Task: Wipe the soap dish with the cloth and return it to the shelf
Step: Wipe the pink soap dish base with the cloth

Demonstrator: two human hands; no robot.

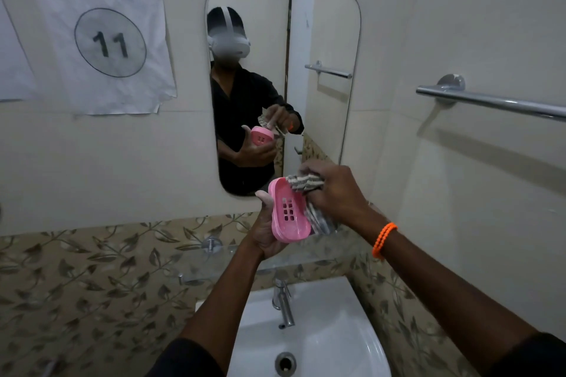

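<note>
A pink plastic soap dish [288, 213] with drain slots in its middle is held tilted on edge above the sink. My left hand [265, 234] grips it from below and behind, thumb at its left rim. My right hand [332, 190] clutches a grey-and-white striped cloth [303, 183] and presses it against the dish's upper right rim; more cloth hangs down behind the dish. A glass shelf [196, 269] runs along the wall just below my hands.
A white sink [346, 330] with a chrome tap [283, 303] sits below. A mirror [324, 40] hangs ahead and reflects a person with the dish. A chrome towel bar [490, 101] is on the right wall. A workstation sign [101, 30] hangs at the left.
</note>
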